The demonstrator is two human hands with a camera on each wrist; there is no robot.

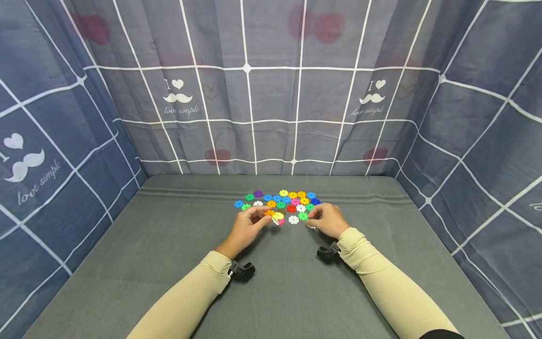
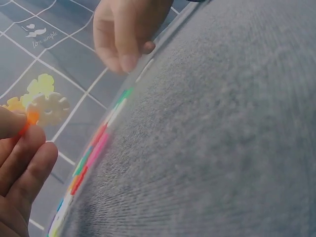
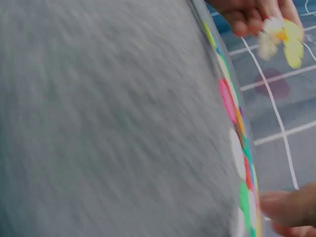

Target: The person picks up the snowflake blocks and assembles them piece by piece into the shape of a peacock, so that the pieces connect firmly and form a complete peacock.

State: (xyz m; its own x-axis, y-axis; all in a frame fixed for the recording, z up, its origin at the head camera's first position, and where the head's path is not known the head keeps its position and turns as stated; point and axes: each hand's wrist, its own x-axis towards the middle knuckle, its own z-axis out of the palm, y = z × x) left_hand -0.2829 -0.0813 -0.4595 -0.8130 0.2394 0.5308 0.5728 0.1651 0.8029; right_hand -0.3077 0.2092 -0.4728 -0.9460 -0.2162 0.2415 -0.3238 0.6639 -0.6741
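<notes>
My left hand [image 1: 247, 226] pinches a small cluster of joined flower-shaped plastic discs, raised off the table. In the left wrist view the cluster shows an orange disc [image 2: 32, 117] at the fingertips, a yellow disc [image 2: 41, 85] and a white disc [image 2: 49, 108]. My right hand [image 1: 328, 220] reaches low at the right end of the spread of discs, fingers bent downward. Just under it lies a white disc [image 1: 311, 228], partly hidden by the hand. In the right wrist view the thumb [image 3: 281, 207] and a finger stand slightly apart, with nothing visible between them.
Loose flower discs in many colours lie flat beyond and between the hands, among them a red disc [image 1: 291, 208], a purple disc [image 1: 258, 193] and a white disc [image 1: 293, 220]. The grey cloth-covered table [image 1: 271, 292] is bordered by blue checked curtains [image 1: 271, 94].
</notes>
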